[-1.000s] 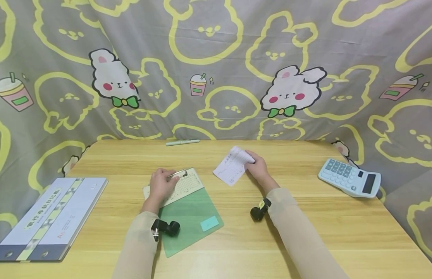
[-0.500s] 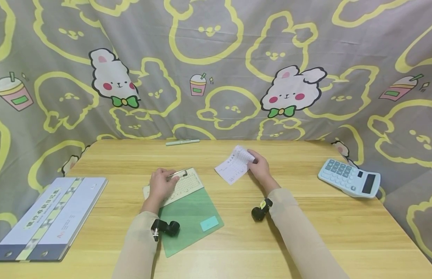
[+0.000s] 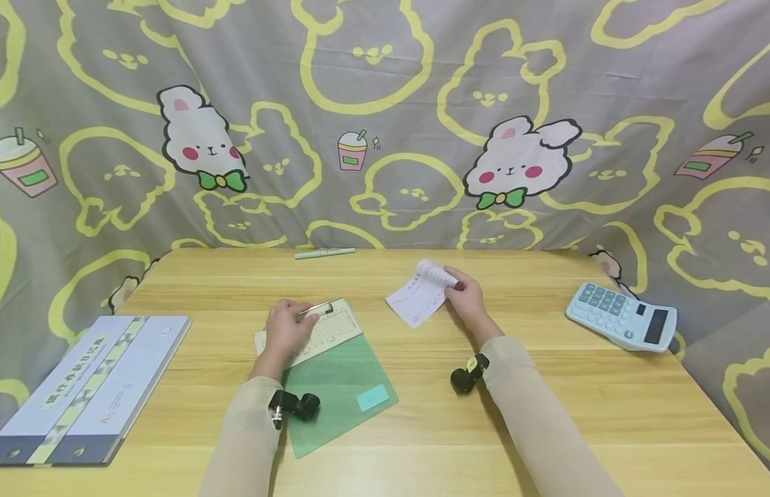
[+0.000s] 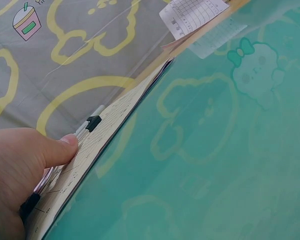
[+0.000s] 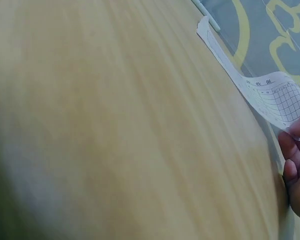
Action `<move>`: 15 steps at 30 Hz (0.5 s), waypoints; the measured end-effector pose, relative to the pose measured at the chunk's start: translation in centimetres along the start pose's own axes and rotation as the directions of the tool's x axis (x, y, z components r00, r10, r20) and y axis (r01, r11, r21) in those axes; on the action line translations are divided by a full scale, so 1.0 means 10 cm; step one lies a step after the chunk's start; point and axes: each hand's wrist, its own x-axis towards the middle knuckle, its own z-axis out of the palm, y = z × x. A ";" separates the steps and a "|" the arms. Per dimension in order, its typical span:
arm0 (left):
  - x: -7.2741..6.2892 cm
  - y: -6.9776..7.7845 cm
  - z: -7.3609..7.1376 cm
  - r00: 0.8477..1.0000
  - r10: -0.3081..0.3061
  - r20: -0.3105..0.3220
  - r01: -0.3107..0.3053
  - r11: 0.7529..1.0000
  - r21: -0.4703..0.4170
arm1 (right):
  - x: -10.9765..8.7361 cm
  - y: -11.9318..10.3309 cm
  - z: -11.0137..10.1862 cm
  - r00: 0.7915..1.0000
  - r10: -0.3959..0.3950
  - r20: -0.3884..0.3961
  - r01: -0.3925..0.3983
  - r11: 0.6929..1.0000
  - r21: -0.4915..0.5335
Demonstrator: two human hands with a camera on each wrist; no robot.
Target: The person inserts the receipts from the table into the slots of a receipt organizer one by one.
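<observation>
My left hand (image 3: 288,330) grips the metal clip (image 3: 316,309) at the top of a glossy green clipboard (image 3: 341,393), with the thumb pressed on the clip in the left wrist view. A cream printed grid form (image 3: 331,335) covers the board's upper part, partly hidden under that hand. Further right, my right hand (image 3: 467,300) pinches the right edge of a white receipt slip (image 3: 416,297). In the right wrist view the receipt (image 5: 285,100) bends upward near the fingers, while its other end lies low by the table.
A pale pen (image 3: 325,253) lies at the table's back edge. At the left sits a thick ledger book (image 3: 92,386); a light blue calculator (image 3: 621,317) is at the right. A blue sticky label (image 3: 373,398) marks the clipboard's corner. A patterned curtain (image 3: 397,124) hangs behind.
My right hand has shifted a little to the right, carrying the receipt with it. The left hand and the clipboard stay in place.
</observation>
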 end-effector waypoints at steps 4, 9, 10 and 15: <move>0.00 0.00 0.00 1.000 -0.002 -0.007 0.002 1.000 -0.004 | 0.01 0.01 -0.01 0.999 0.035 -0.031 -0.034 0.999 0.019; 0.00 0.00 0.00 1.000 0.004 -0.011 -0.004 1.000 -0.005 | 0.01 0.01 -0.02 0.991 0.079 -0.104 -0.071 0.994 0.080; 0.00 0.00 0.00 1.000 0.005 -0.011 -0.006 1.000 -0.005 | 0.01 0.01 -0.03 0.990 0.083 -0.116 -0.073 0.994 0.087; 0.00 -0.01 0.00 1.000 0.012 -0.008 -0.012 1.000 0.001 | 0.00 0.02 -0.04 0.985 0.099 -0.143 -0.090 0.993 0.072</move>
